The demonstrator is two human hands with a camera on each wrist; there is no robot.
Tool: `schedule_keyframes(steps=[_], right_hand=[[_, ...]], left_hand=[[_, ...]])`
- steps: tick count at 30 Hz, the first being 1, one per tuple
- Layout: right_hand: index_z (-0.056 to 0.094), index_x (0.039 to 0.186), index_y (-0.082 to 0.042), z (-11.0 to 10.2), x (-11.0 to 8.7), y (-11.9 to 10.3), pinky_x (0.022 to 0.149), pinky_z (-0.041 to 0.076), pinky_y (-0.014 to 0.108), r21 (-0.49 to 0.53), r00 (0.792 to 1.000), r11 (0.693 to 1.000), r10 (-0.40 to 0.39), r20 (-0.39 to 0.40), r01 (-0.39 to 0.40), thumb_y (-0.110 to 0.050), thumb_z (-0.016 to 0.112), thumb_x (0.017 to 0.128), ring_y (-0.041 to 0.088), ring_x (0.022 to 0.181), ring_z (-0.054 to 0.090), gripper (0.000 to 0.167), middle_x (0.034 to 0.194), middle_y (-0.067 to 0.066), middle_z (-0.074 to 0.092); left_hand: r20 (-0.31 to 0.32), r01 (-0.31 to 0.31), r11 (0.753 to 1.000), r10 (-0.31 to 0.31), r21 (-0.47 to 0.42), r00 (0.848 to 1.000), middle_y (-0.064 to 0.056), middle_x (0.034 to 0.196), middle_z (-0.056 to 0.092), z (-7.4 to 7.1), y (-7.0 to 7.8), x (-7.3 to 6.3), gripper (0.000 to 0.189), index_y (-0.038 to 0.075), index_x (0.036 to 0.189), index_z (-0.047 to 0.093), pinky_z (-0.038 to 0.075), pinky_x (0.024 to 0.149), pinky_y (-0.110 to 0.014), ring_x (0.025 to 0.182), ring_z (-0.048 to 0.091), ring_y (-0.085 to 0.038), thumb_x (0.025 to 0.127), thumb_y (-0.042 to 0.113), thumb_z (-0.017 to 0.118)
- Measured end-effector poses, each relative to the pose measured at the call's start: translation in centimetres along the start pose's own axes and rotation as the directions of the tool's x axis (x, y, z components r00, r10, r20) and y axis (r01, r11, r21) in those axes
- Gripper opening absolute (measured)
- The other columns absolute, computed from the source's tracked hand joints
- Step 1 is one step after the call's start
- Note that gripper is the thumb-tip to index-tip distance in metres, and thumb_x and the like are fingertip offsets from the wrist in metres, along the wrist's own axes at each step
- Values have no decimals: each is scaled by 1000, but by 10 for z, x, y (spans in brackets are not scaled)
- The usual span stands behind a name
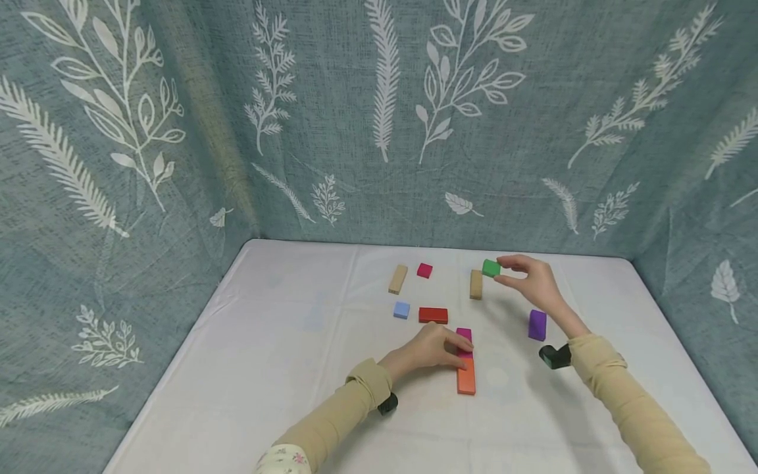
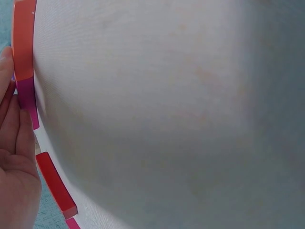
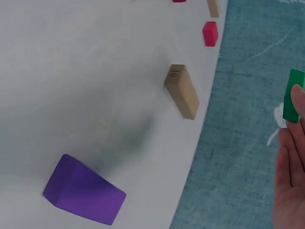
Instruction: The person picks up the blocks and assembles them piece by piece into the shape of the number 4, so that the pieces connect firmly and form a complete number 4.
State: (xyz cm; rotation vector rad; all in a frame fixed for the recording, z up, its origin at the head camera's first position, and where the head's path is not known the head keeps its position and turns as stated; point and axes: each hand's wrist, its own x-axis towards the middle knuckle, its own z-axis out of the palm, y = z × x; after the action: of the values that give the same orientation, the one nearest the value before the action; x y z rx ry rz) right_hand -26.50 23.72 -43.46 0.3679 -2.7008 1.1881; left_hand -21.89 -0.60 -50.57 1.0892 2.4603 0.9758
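Observation:
My right hand (image 1: 535, 282) pinches a small green block (image 1: 491, 268) between thumb and fingers, raised off the table near the far side. The green block (image 3: 293, 95) also shows at the right edge of the right wrist view. The left hand (image 1: 429, 347) is at a magenta block (image 1: 464, 336), its fingers over that block and its thumb beside the junction with an orange block (image 1: 466, 377). These two blocks lie end to end in a line. In the left wrist view, the fingers partly hide the magenta block (image 2: 27, 100).
Beyond the left hand lie a red block (image 1: 433, 316) and a light blue block (image 1: 401, 310). Farther back are a crimson block (image 1: 424, 270) and two wooden blocks (image 1: 398, 279) (image 1: 476, 284). A purple block (image 1: 537, 325) stands below the right hand. Patterned cloth (image 1: 331, 118) surrounds the white table.

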Motion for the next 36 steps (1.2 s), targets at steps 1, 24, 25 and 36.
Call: schedule_keyframes(steps=[1,24,25,36], right_hand=[[61,121,1,-1,0,-2,95,47,52,-1,1000,1000,3,-1,-3,-16,70,86,39,111,58,40,118,23,63],[64,118,-3,14,-5,-14,96,46,54,93,993,994,-63,95,54,-18,73,83,36,112,58,40,120,18,65],[64,118,-2,16,-6,-13,96,46,54,91,993,994,-66,98,57,-17,73,83,35,111,58,39,119,17,65],[67,111,0,41,-16,2,93,49,51,60,983,995,-92,158,84,-10,76,79,34,104,62,35,109,17,69]], left_hand=[[1,4,1000,-4,-3,1000,5,114,70,0,0,0,34,16,112,72,45,89,-10,108,62,-3,79,22,77],[8,15,1000,-15,-6,1000,5,115,70,-1,2,0,35,16,114,71,45,87,-9,106,61,-4,80,21,76],[8,14,1000,-14,-4,1000,5,114,70,-1,2,0,35,16,113,71,45,87,-9,106,61,-4,80,21,76],[-6,-2,1000,2,-1,1000,5,111,71,-1,3,1,33,16,110,73,45,82,-8,102,62,-2,78,21,78]])
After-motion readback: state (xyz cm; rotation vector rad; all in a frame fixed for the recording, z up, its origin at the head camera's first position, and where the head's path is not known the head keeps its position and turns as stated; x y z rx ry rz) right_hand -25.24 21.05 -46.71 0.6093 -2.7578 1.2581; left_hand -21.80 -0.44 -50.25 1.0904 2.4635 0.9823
